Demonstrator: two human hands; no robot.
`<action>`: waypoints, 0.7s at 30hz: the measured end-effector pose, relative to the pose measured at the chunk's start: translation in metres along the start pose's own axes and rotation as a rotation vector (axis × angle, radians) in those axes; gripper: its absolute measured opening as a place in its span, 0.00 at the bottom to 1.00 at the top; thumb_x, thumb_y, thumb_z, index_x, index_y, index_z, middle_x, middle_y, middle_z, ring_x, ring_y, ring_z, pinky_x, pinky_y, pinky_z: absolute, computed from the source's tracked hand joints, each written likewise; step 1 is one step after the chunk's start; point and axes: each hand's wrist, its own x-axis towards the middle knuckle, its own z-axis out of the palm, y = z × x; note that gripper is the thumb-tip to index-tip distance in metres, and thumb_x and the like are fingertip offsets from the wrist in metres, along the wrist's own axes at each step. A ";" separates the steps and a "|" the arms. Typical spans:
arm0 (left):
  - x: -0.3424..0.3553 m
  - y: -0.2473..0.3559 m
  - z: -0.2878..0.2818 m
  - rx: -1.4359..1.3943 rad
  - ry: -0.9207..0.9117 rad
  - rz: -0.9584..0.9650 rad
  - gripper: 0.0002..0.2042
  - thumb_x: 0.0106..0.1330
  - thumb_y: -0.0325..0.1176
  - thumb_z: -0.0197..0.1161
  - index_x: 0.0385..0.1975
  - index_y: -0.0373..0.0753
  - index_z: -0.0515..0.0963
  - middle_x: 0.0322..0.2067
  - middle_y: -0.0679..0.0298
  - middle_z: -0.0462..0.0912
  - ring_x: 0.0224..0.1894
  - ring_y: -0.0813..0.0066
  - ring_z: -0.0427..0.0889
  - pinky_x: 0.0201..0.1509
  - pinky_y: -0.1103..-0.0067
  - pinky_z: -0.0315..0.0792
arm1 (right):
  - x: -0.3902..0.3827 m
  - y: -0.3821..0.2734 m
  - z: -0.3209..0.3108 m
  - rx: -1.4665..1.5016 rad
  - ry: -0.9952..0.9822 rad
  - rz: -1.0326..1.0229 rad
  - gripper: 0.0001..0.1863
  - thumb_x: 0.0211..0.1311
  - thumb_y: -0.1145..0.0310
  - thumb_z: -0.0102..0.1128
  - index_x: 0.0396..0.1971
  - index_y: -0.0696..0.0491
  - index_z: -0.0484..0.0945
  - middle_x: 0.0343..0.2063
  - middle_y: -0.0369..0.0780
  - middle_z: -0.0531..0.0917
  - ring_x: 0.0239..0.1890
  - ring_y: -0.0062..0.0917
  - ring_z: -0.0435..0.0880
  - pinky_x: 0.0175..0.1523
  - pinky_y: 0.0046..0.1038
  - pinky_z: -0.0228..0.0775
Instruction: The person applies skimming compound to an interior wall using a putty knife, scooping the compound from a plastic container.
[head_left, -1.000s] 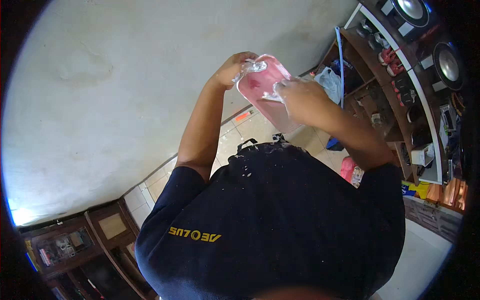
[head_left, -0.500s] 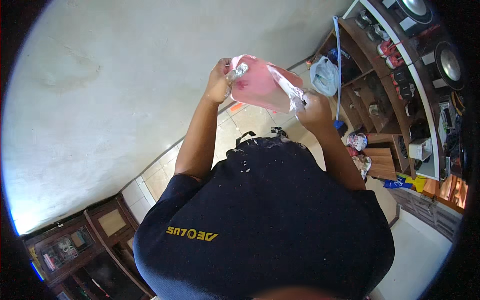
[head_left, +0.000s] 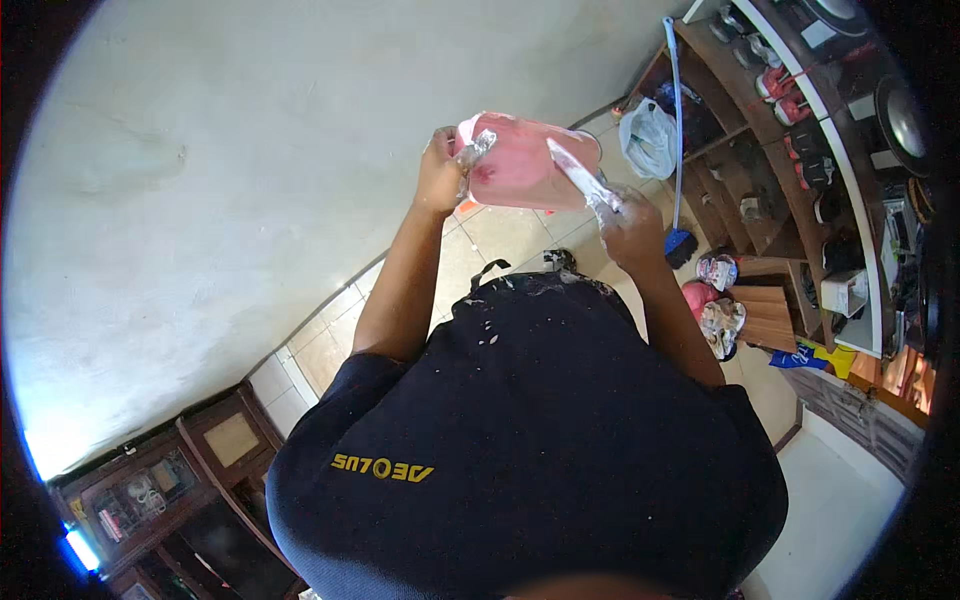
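Observation:
A pink plastic tub (head_left: 525,165) with a dark red mark on its side is held up in front of me, close to the wall. My left hand (head_left: 441,172) is closed on its left end, with the thumb over the side. Shiny whitish-grey smears cover that thumb. In my right hand (head_left: 632,230) is a putty knife (head_left: 575,172) coated in white paste, its blade angled up and left across the tub's right part. Whitish residue also marks my right fingers. The tub's inside is hidden.
A pale plastered wall (head_left: 230,190) rises on the left, above a tiled floor (head_left: 505,238). To the right, a blue-handled broom (head_left: 678,130) leans by a wooden shoe rack (head_left: 715,165), with a plastic bag (head_left: 648,138) beside it. A dark wooden cabinet (head_left: 190,500) stands lower left.
The tub has tilted slightly, its right end turning. My right hand and the putty knife have shifted a little, with the blade now lying more over the tub's side.

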 end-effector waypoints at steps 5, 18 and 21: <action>-0.007 0.005 0.014 -0.106 0.025 0.038 0.28 0.54 0.43 0.70 0.42 0.24 0.69 0.34 0.54 0.79 0.35 0.74 0.78 0.37 0.77 0.74 | 0.000 -0.001 0.008 -0.010 -0.036 -0.030 0.10 0.55 0.70 0.57 0.33 0.61 0.81 0.32 0.51 0.82 0.35 0.45 0.81 0.43 0.39 0.74; -0.010 0.009 0.050 -0.222 0.066 -0.042 0.22 0.57 0.37 0.71 0.38 0.25 0.68 0.32 0.59 0.76 0.30 0.77 0.78 0.30 0.79 0.77 | -0.001 0.048 -0.008 0.216 -0.253 0.054 0.15 0.54 0.67 0.59 0.37 0.63 0.79 0.32 0.49 0.83 0.35 0.40 0.83 0.42 0.36 0.73; -0.005 0.000 0.051 -0.187 0.091 -0.059 0.23 0.57 0.39 0.71 0.37 0.25 0.69 0.30 0.59 0.77 0.30 0.77 0.79 0.29 0.80 0.76 | 0.000 0.062 -0.001 0.321 -0.377 0.298 0.17 0.57 0.64 0.59 0.40 0.62 0.80 0.33 0.49 0.84 0.36 0.37 0.84 0.44 0.34 0.74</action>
